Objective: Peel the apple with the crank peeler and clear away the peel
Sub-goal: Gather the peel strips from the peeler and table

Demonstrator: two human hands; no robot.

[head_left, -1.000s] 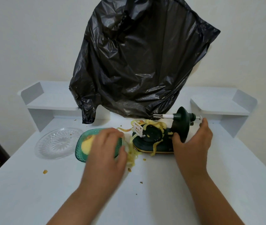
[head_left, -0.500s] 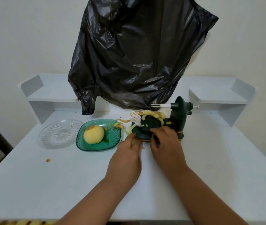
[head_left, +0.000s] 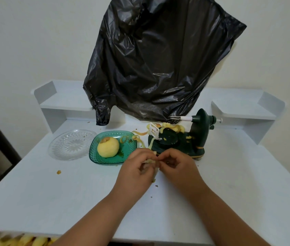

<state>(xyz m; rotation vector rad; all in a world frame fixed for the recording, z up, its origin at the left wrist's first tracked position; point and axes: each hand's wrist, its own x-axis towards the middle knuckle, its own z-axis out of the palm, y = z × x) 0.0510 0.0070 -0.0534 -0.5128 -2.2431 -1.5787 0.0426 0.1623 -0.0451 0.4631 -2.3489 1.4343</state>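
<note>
The peeled yellow apple (head_left: 108, 146) lies in a green dish (head_left: 128, 157) left of the dark green crank peeler (head_left: 178, 139). Curls of peel (head_left: 171, 126) hang over the peeler's top and trail off its left side. My left hand (head_left: 137, 170) and my right hand (head_left: 178, 166) meet just in front of the peeler's base, fingers pinched together on a pale strip of peel (head_left: 154, 163) between them. The peeler's prongs (head_left: 175, 118) stick out bare.
A clear glass plate (head_left: 72, 144) sits left of the green dish. A black plastic bag (head_left: 158, 68) hangs on the wall behind. Raised white shelves (head_left: 243, 107) flank the table's back. Peel crumbs (head_left: 58, 172) dot the table. More yellow peel lies below the near edge (head_left: 25, 241).
My left hand left the apple in the green dish and came to the peeler. My right hand left the crank side. Both now pull peel toward me from the base.
</note>
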